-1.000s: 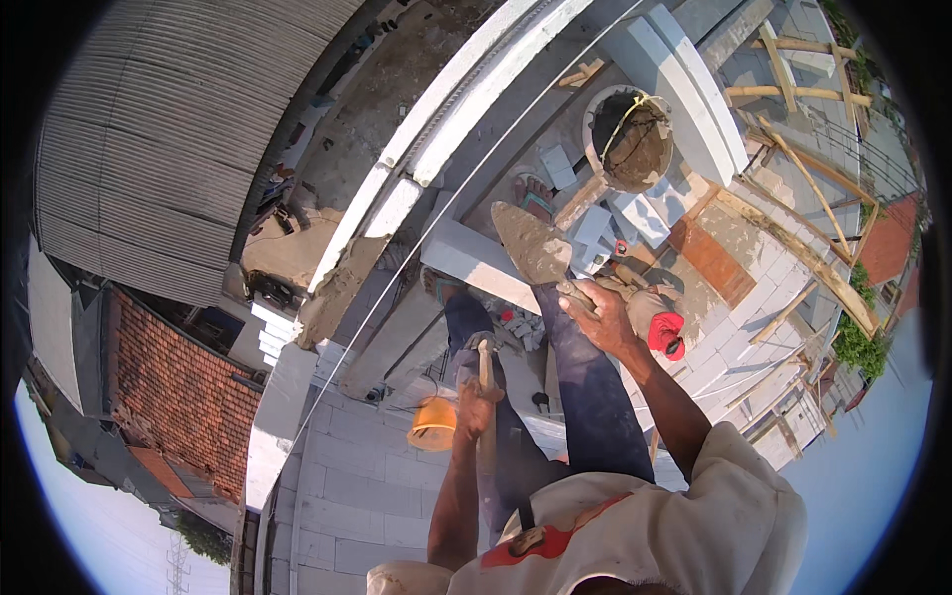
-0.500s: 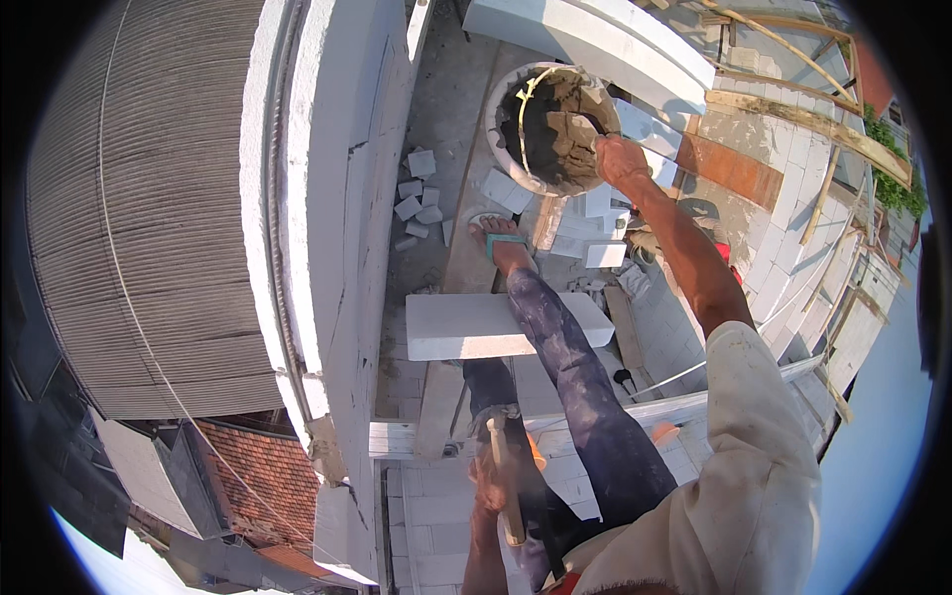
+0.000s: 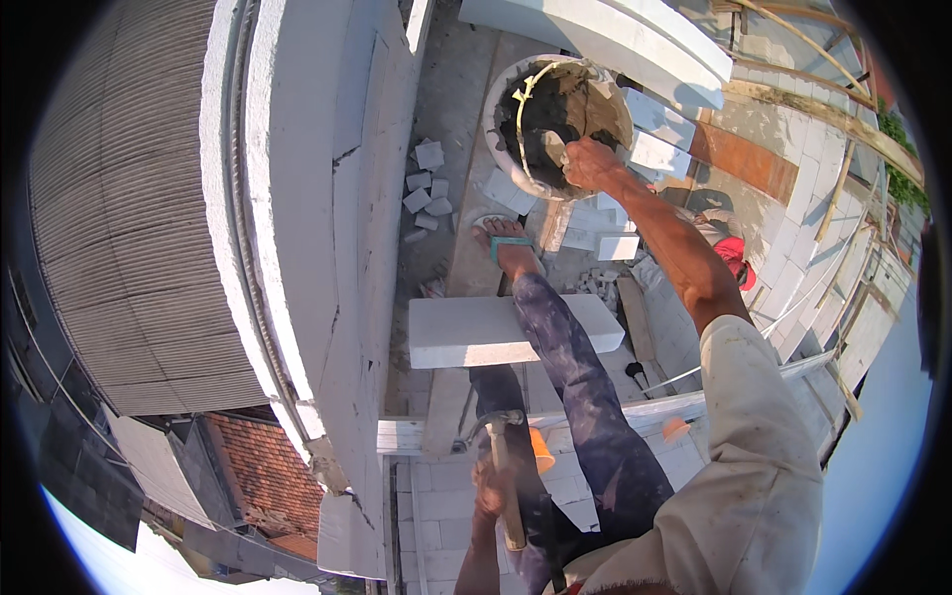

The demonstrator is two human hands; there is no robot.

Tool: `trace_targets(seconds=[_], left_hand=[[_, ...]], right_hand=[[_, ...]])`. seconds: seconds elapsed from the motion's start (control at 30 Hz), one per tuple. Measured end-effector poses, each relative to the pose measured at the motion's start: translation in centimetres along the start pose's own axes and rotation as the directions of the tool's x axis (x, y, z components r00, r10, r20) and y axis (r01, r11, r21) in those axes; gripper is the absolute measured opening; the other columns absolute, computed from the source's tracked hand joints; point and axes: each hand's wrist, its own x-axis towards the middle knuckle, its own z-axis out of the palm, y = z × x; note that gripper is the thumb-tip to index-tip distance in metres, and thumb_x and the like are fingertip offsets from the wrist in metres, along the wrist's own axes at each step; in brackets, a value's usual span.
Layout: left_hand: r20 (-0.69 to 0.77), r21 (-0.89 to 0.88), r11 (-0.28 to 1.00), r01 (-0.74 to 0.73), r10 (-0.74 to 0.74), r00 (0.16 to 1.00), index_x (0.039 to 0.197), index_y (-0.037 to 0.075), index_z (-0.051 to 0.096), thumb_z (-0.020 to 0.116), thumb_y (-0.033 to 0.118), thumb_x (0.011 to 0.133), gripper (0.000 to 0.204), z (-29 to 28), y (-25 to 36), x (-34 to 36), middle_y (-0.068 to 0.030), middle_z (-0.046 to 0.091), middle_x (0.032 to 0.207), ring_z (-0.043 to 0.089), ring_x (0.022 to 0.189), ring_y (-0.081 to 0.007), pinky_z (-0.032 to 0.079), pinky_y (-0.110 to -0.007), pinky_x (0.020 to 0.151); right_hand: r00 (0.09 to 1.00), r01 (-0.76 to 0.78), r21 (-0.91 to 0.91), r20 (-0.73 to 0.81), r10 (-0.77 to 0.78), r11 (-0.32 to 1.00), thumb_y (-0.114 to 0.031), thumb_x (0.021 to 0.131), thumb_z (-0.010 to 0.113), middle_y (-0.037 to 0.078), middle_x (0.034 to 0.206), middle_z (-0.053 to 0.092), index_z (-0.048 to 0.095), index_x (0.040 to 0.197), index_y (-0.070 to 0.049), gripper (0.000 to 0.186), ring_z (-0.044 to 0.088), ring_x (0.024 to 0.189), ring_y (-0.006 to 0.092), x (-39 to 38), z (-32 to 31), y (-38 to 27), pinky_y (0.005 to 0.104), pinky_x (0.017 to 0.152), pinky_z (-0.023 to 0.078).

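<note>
My right hand (image 3: 592, 164) is closed on a trowel (image 3: 555, 149), reaching over the near rim of a round bucket (image 3: 493, 119). Its blade is down against the wet grey mortar (image 3: 540, 109) inside; the grip itself is covered by my fingers. A pale rope handle (image 3: 522, 129) crosses the bucket's left part. Low in the view, my left hand (image 3: 489, 486) is wrapped round a hammer (image 3: 504, 476) with a wooden handle, its metal head toward the far side. Between the two hands lies a long white block (image 3: 476, 332), under my bent leg.
A tall white block wall (image 3: 342, 218) runs along my left, with a corrugated roof (image 3: 139, 228) beyond. White rubble (image 3: 421, 193) lies near the bucket. Another white beam (image 3: 605, 40) lies past it. At the right, a person in a red cap (image 3: 734, 263) is below, near wooden poles (image 3: 823, 119).
My right hand has moved left and inward over the bucket, bringing the trowel lower into the mortar. My left hand still holds the hammer, nearly unmoved. The view has shifted slightly.
</note>
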Motion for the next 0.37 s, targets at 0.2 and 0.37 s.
trace_targets(seconds=[0.2,0.37], left_hand=[[-0.028,0.022,1.000,0.006,-0.006,1.000,0.091,0.006,0.071,0.058,0.031,0.088,0.028,0.3,-2.1,0.1,-0.0098,0.073,0.097,0.067,0.091,-0.0250,0.050,-0.039,0.082],[-0.002,0.016,1.000,0.022,-0.022,1.000,0.093,0.006,0.073,0.060,0.032,0.087,0.029,-0.2,-0.9,0.4,-0.0132,0.073,0.099,0.066,0.095,-0.0264,0.049,-0.037,0.089]], right_hand=[[0.988,0.145,0.298,-0.092,-0.123,0.943,-0.025,0.088,0.074,0.027,0.096,0.074,0.075,0.101,0.000,0.028,0.074,0.094,0.0411,-1.4,1.7,2.5,0.0493,0.084,0.057],[0.978,0.208,0.482,-0.116,-0.173,0.851,-0.028,0.088,0.080,0.028,0.090,0.072,0.076,0.098,-0.002,0.028,0.075,0.092,0.0363,-4.1,0.8,3.4,0.0482,0.083,0.057]])
